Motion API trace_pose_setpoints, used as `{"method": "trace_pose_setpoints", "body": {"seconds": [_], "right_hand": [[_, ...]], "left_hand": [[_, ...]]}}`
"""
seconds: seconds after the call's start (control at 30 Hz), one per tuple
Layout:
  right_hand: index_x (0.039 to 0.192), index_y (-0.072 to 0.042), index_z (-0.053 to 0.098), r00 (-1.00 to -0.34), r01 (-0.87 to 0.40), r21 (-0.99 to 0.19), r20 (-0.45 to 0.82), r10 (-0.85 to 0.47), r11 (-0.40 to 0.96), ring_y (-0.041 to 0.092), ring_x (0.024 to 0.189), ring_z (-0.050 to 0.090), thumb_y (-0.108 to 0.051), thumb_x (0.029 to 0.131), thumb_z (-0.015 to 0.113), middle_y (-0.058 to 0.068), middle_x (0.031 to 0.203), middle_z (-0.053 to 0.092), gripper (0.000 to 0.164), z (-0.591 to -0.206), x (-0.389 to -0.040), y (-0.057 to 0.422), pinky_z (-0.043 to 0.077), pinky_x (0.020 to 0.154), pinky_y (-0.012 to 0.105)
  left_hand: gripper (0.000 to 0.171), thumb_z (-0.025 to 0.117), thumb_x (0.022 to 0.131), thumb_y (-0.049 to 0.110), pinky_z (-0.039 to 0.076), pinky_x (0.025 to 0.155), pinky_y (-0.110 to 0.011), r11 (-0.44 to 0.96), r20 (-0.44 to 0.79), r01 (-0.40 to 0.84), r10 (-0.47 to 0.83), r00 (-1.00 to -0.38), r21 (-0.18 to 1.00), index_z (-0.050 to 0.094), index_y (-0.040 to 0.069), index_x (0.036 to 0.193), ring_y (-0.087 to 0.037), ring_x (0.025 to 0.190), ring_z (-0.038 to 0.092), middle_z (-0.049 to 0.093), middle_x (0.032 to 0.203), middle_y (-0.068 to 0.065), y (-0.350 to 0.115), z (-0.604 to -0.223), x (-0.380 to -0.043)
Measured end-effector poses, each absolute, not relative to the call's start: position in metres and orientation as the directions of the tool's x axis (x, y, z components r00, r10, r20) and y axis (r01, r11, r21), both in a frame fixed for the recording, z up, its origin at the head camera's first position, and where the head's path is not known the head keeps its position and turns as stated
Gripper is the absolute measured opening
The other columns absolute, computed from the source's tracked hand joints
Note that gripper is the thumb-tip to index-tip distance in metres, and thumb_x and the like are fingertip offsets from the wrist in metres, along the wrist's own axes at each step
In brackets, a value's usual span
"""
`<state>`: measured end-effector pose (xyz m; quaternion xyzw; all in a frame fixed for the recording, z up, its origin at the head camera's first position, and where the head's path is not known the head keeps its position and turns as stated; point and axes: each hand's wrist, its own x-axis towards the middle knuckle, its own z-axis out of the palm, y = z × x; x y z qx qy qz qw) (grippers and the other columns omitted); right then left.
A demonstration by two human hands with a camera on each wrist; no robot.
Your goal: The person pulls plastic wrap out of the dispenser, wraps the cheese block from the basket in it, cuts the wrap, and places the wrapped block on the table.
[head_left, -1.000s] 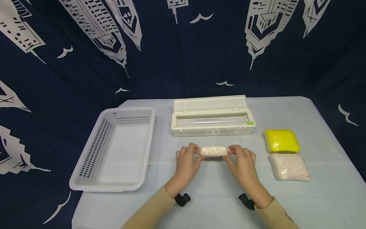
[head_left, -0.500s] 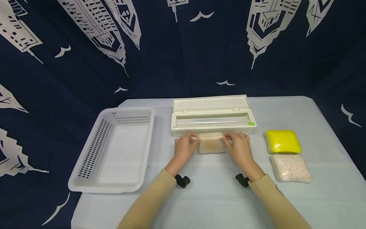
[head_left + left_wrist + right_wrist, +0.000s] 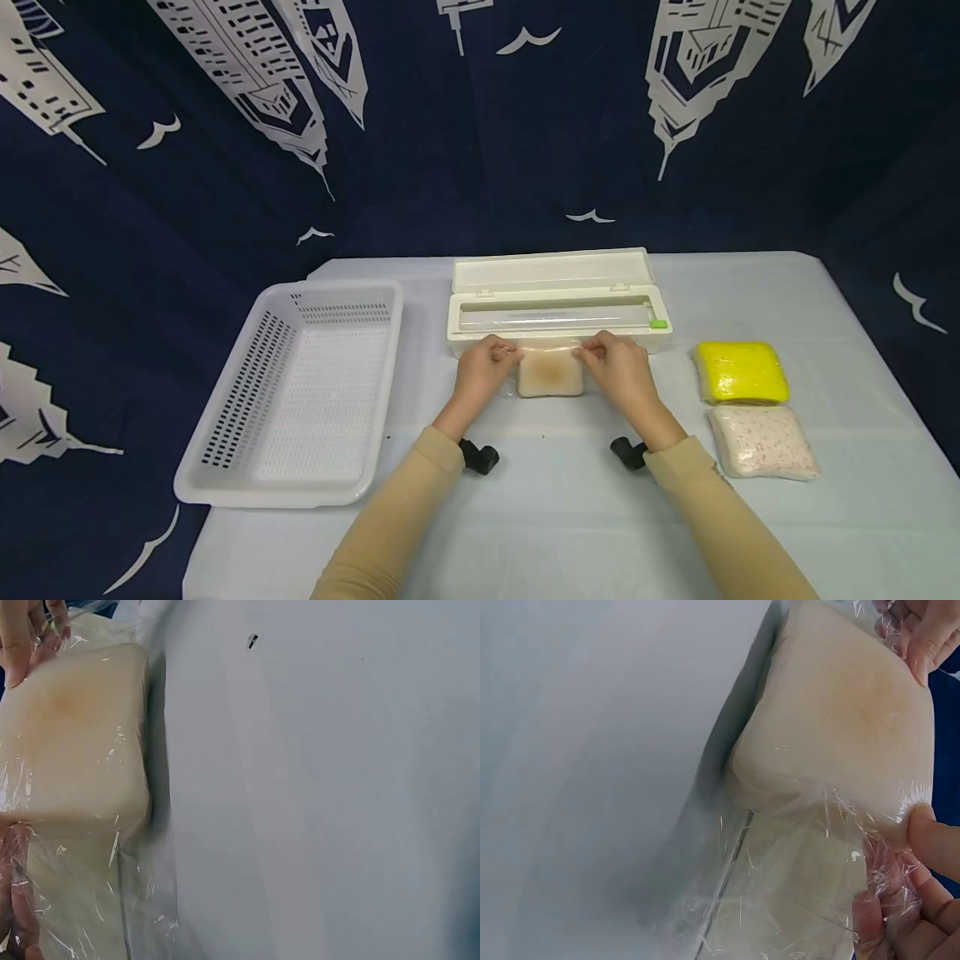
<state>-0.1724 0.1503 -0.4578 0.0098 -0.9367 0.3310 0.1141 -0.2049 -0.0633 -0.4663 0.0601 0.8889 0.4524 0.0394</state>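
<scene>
A cream-coloured, rounded rectangular block (image 3: 550,375) with a faint brown patch is covered in clear cling film (image 3: 780,877). It sits between both hands, with its brown-patched face showing in the head view. My left hand (image 3: 480,377) pinches gathered film at the block's left far corner. At the right far corner, my right hand (image 3: 622,379) does likewise, its thumb (image 3: 934,840) pressing against the block in the right wrist view. Loose film spreads past the block's sides. Just behind stands a white cling film dispenser (image 3: 465,342), lid up, partly hidden by the fingers.
On the left stands a white perforated basket (image 3: 382,400). To the right lie a yellow wrapped block (image 3: 741,372) and a speckled pale pink one (image 3: 765,442), one in front of the other. A dark blue printed cloth (image 3: 480,150) hangs behind the white-covered table (image 3: 540,517).
Both hands have moved away from the body, toward the dispenser, with the block. It has tipped from a narrow edge-on look to showing its broad, brown-patched face.
</scene>
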Motion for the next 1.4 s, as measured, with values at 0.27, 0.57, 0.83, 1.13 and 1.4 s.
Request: {"method": "trace_pose_setpoints", "body": {"seconds": [0.27, 0.57, 0.83, 1.13, 1.4], "right_hand": [[0.110, 0.001, 0.067, -0.988, -0.071, -0.658, 0.149, 0.038, 0.749, 0.038, 0.097, 0.064, -0.023, 0.092, 0.070, 0.019, 0.099, 0.072, 0.030, -0.452, -0.168, 0.163, 0.048, 0.087, 0.053], [0.112, 0.001, 0.066, -0.973, 0.006, -0.654, 0.171, 0.156, 0.757, 0.040, 0.103, 0.057, -0.019, 0.096, 0.063, 0.023, 0.106, 0.068, 0.026, -0.432, -0.169, 0.209, 0.043, 0.088, 0.053], [0.123, 0.003, 0.061, -0.982, 0.085, -0.662, 0.068, 0.173, 0.744, 0.050, 0.125, 0.041, -0.021, 0.096, 0.061, 0.031, 0.134, 0.051, 0.036, -0.430, -0.187, 0.246, 0.034, 0.104, 0.062], [0.145, 0.001, 0.043, -0.991, 0.044, -0.674, -0.124, -0.054, 0.737, 0.052, 0.140, 0.024, -0.033, 0.092, 0.069, 0.036, 0.148, 0.033, 0.068, -0.449, -0.216, 0.259, 0.023, 0.112, 0.066], [0.146, 0.000, 0.042, -0.975, -0.050, -0.662, -0.131, -0.181, 0.748, 0.052, 0.137, 0.032, -0.028, 0.087, 0.076, 0.033, 0.148, 0.038, 0.073, -0.455, -0.224, 0.267, 0.027, 0.109, 0.068]], "left_hand": [[0.028, 0.073, 0.089, 0.031, 0.056, 0.081, -0.032, 0.595, -0.040, 0.041, 0.122, -0.992, 0.803, 0.069, 0.010, 0.108, -0.021, 0.096, 0.070, 0.074, 0.101, -0.006, -0.072, -0.462, -0.204], [0.019, 0.067, 0.094, 0.021, 0.041, 0.087, -0.043, 0.727, 0.222, 0.183, 0.043, -0.974, 0.662, 0.070, 0.007, 0.106, -0.027, 0.099, 0.060, 0.074, 0.102, -0.008, -0.081, -0.431, -0.210], [0.017, 0.064, 0.096, 0.020, 0.044, 0.092, -0.041, 0.690, 0.207, 0.283, 0.193, -0.959, 0.666, 0.069, 0.010, 0.109, -0.025, 0.104, 0.060, 0.072, 0.109, -0.005, -0.046, -0.407, -0.221], [0.017, 0.061, 0.098, 0.023, 0.045, 0.095, -0.027, 0.672, 0.094, 0.422, 0.466, -0.880, 0.609, 0.071, 0.016, 0.110, -0.017, 0.108, 0.061, 0.072, 0.110, 0.003, 0.035, -0.408, -0.234], [0.021, 0.061, 0.098, 0.022, 0.043, 0.104, -0.026, 0.686, 0.017, 0.442, 0.531, -0.847, 0.579, 0.070, 0.015, 0.115, -0.016, 0.113, 0.062, 0.071, 0.115, 0.001, 0.089, -0.424, -0.240]]}}
